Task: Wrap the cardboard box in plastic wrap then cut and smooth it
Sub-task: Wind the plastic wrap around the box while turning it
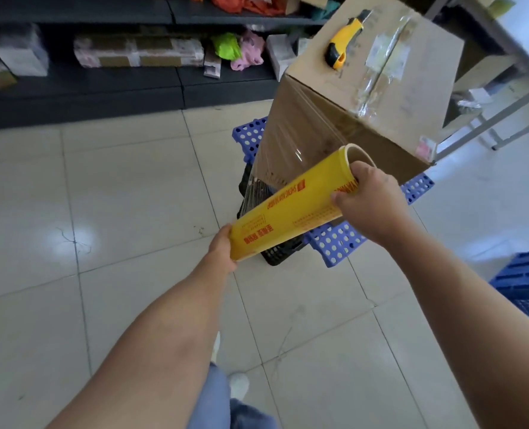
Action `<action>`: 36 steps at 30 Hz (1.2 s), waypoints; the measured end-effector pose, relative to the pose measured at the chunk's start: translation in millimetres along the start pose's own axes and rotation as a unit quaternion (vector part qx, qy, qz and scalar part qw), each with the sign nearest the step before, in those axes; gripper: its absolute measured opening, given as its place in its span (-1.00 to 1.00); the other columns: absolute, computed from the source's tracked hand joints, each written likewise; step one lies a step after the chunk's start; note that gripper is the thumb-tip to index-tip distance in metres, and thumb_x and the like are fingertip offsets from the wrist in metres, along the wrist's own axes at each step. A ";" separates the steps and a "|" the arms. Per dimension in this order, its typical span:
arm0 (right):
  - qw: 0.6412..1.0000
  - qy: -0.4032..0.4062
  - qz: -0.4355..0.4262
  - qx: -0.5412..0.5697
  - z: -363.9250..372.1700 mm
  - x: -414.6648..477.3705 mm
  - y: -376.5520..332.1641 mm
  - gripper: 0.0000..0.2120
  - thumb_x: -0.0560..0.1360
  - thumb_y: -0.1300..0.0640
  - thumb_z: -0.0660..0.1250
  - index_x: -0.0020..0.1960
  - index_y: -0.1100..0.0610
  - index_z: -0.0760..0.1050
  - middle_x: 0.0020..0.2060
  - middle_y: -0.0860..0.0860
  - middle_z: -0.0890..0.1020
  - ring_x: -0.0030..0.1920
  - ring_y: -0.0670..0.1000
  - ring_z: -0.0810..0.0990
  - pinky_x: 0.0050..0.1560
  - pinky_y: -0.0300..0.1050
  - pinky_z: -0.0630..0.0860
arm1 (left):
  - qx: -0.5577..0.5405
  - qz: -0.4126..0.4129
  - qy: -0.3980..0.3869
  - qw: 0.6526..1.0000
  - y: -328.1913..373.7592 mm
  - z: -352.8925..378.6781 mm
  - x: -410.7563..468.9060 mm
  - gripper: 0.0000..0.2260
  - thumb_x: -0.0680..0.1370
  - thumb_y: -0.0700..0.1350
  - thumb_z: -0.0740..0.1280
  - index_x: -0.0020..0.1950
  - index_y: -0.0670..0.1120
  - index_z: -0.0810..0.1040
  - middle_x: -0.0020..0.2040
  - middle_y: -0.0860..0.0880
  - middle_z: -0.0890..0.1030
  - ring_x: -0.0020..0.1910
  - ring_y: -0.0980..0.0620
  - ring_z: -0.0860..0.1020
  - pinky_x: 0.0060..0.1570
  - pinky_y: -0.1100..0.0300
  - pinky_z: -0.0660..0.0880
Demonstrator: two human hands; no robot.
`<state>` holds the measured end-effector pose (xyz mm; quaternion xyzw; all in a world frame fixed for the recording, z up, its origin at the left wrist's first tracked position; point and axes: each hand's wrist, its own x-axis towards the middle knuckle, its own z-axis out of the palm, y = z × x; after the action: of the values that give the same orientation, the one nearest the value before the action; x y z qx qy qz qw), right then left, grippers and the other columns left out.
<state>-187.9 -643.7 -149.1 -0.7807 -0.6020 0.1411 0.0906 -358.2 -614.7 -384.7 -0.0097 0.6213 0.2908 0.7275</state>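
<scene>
A tall cardboard box (390,97) stands on a black crate (280,253) and a blue perforated pallet (334,243). A yellow roll of plastic wrap (294,205) is tilted in front of the box, lower end to the left. My left hand (223,246) grips the roll's lower end. My right hand (370,199) holds its upper end, thumb on the roll and fingers at the open core. A clear sheet of film (288,144) stretches from the roll onto the box's left face. A yellow and black utility knife (342,44) lies on top of the box.
Dark shelves (102,91) with parcels and coloured bags run along the back. A metal table frame (498,109) stands right of the box. A blue plastic crate (526,283) sits at the right edge. Pale floor tiles (71,212) lie to the left and in front.
</scene>
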 end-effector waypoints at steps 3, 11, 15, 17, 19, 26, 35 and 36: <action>1.000 0.006 -0.017 -0.010 -12.2 -0.2 1.8 -0.55 0.47 -0.12 0.35 -0.36 0.10 0.19 -0.45 0.00 0.36 -0.38 0.02 0.35 -0.41 -0.08 0.22 | -0.019 0.003 -0.016 1.000 -11.3 13.8 2.3 -0.79 0.57 -0.03 0.25 0.11 -0.09 0.57 0.08 -0.14 0.63 0.03 -0.11 0.61 0.16 -0.08 0.51; 0.998 -0.041 -0.030 -0.032 -24.3 -11.8 38.7 -0.68 0.51 0.00 0.32 -0.31 0.04 0.26 -0.39 -0.02 0.39 -0.21 0.11 0.45 -0.25 -0.09 0.34 | -0.089 0.016 0.015 0.996 -55.5 31.5 -8.5 -0.69 0.60 -0.19 0.12 0.35 -0.13 0.35 0.25 -0.11 0.45 0.16 -0.14 0.45 0.15 -0.01 0.39; 0.993 -0.035 -0.111 -0.023 -27.9 -19.2 64.0 -0.78 0.48 0.09 0.32 -0.23 0.14 0.33 -0.38 0.06 0.46 -0.23 0.17 0.50 -0.24 -0.02 0.42 | -0.152 0.024 0.030 0.988 -82.4 44.5 -12.3 -0.43 0.54 0.23 0.18 0.47 -0.02 0.25 0.40 -0.06 0.37 0.37 -0.17 0.35 0.36 -0.23 0.15; 0.989 -0.036 -0.146 -0.012 -35.0 -23.0 76.5 -0.72 0.48 0.00 0.33 -0.22 0.15 0.33 -0.36 0.07 0.47 -0.21 0.18 0.50 -0.20 0.00 0.43 | -0.166 0.029 0.057 0.984 -97.8 53.0 -17.5 -0.27 0.44 0.39 0.20 0.49 0.01 0.21 0.44 -0.07 0.34 0.39 -0.18 0.34 0.36 -0.25 0.15; 0.987 -0.043 -0.156 -0.004 -43.1 -26.7 87.4 -0.60 0.47 -0.18 0.31 -0.20 0.15 0.34 -0.35 0.05 0.48 -0.24 0.11 0.48 -0.20 -0.01 0.44 | -0.183 0.034 0.070 0.980 -114.3 58.0 -26.1 -0.28 0.43 0.37 0.23 0.47 0.01 0.25 0.43 -0.07 0.35 0.38 -0.15 0.35 0.38 -0.21 0.17; 0.984 -0.047 -0.163 0.051 -52.6 -30.3 124.5 -0.75 0.50 0.04 0.35 -0.21 0.19 0.41 -0.44 -0.02 0.43 -0.45 -0.01 0.39 -0.40 -0.13 0.34 | -0.245 0.062 0.073 0.965 -151.5 64.3 -47.4 -0.62 0.53 0.03 0.23 0.33 0.00 0.40 0.25 -0.10 0.51 0.17 -0.12 0.51 -0.01 0.06 0.48; 0.988 -0.022 -0.145 0.053 -68.1 -12.3 148.9 -0.56 0.48 -0.15 0.32 -0.37 0.13 0.30 -0.48 0.00 0.38 -0.45 -0.01 0.36 -0.42 -0.14 0.29 | -0.114 0.039 0.072 0.990 -168.8 96.4 -40.2 -0.23 0.40 0.43 0.19 0.47 0.02 0.23 0.40 -0.12 0.38 0.36 -0.17 0.38 0.35 -0.18 0.22; 0.989 -0.020 -0.140 0.050 -68.1 -10.5 149.7 -0.56 0.48 -0.12 0.32 -0.39 0.13 0.28 -0.49 0.00 0.37 -0.46 -0.01 0.36 -0.41 -0.13 0.31 | -0.110 0.032 0.076 0.990 -170.1 99.5 -38.1 -0.25 0.41 0.42 0.21 0.46 0.01 0.23 0.39 -0.13 0.39 0.35 -0.17 0.39 0.35 -0.17 0.23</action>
<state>-31.0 -690.6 -130.2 -0.6803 -0.6992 0.1725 0.1362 -197.0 -734.3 -386.5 -0.0919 0.6388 0.3793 0.6630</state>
